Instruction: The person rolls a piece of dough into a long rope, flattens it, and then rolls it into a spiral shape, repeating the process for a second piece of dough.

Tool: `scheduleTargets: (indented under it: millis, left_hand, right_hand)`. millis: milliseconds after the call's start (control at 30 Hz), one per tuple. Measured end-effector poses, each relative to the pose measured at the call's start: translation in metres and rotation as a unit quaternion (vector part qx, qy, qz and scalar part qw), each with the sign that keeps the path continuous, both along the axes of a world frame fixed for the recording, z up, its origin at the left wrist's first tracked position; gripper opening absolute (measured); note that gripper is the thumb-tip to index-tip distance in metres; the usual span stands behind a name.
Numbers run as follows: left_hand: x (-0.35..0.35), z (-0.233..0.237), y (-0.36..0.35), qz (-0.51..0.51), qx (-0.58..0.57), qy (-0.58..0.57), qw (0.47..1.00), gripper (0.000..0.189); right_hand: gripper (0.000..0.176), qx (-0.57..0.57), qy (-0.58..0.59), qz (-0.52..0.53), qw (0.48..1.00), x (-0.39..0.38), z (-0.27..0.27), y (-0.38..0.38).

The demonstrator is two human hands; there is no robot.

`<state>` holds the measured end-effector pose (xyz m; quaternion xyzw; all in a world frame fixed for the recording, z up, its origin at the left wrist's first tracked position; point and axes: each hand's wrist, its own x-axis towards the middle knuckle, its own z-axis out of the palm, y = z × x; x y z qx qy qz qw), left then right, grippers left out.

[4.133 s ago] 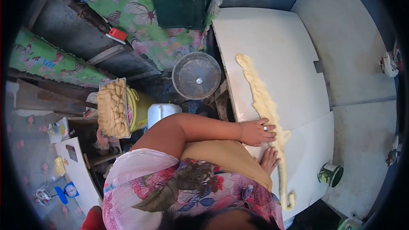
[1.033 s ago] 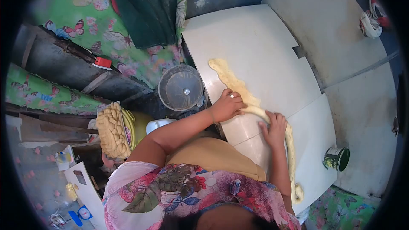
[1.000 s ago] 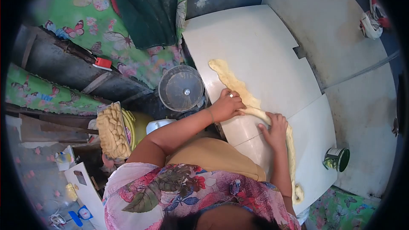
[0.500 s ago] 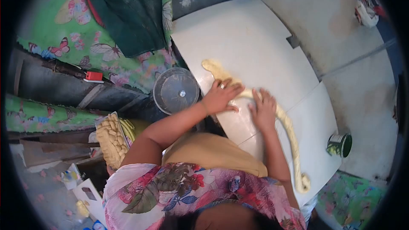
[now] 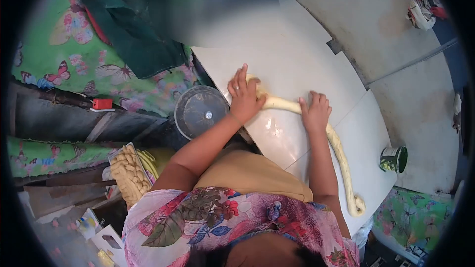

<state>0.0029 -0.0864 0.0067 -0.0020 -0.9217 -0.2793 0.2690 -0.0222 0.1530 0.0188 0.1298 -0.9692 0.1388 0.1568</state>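
Note:
A long rope of pale yellow dough [image 5: 283,104] lies across the white tabletop [image 5: 292,44]. Its near right end is curled into a small loop, and the left end is wider and flatter. My left hand [image 5: 243,95] rests over that wide end with fingers spread, covering part of it. Farther right, my right hand [image 5: 316,111] lies on the rope with fingers and thumb apart, hiding a short stretch. Between the hands the dough runs smooth; beyond the right hand it looks twisted.
A green tub [image 5: 394,159] stands at the table's right edge. Left of the table is a round, clear-lidded container [image 5: 202,112]. A tray of shaped dough pieces [image 5: 129,170] sits by my left elbow. A dark green cloth [image 5: 128,24] hangs at upper left.
My left hand has slid left onto the wide dough end, and my right hand has shifted slightly right. They are farther apart, with more dough showing between them.

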Motion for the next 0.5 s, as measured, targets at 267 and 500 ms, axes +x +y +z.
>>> scheduleTargets:
  millis: [267,500]
  left_hand:
    - [0.004,-0.005,-0.005,-0.191,-0.126,0.033,0.973,0.04]
    - [0.0,-0.002,-0.026,-0.254,-0.137,-0.076,0.955,0.037]
  right_hand:
    - [0.057,0.044,-0.032,0.141,0.989,0.044,-0.024,-0.037]
    - [0.052,-0.003,-0.061,0.15,0.987,0.02,-0.008,-0.036]
